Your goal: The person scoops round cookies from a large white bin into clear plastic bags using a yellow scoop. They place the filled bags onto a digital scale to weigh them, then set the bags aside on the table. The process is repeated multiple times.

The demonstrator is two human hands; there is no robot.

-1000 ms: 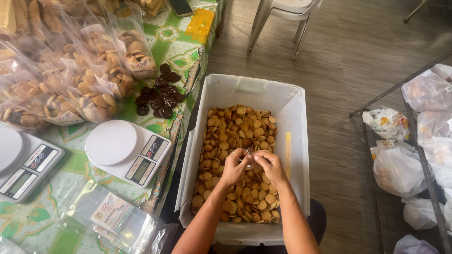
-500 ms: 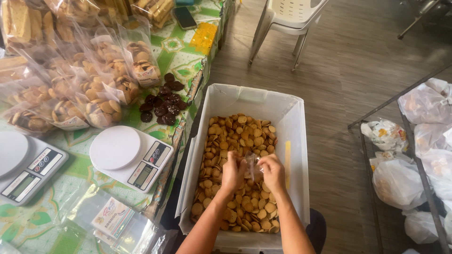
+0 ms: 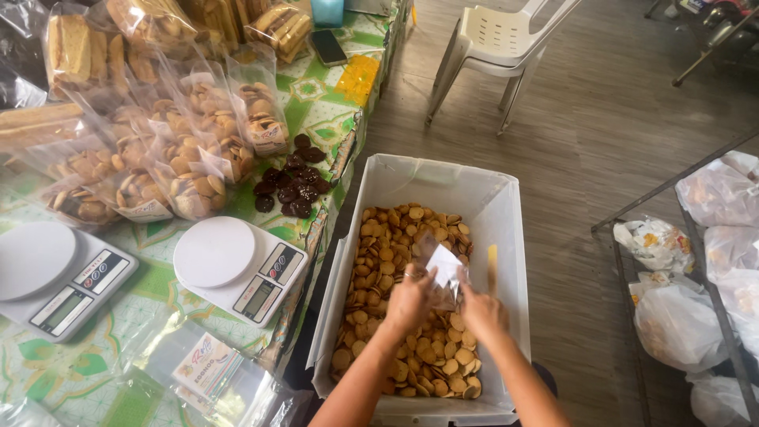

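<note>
Clear plastic bag (image 3: 444, 267): your left hand (image 3: 409, 299) and right hand (image 3: 481, 312) grasp it over the biscuits (image 3: 387, 261), mid-bin (image 3: 506, 237).

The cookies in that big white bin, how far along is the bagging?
Done: filled bags of cookies lie piled on the table. In hand: left hand and right hand hold a small clear bag over the bin. Left: loose cookies cover its bottom.

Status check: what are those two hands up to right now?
Both hands, left hand and right hand, hold small clear bag. Over white crate of round biscuits. Nothing blocking.
</note>
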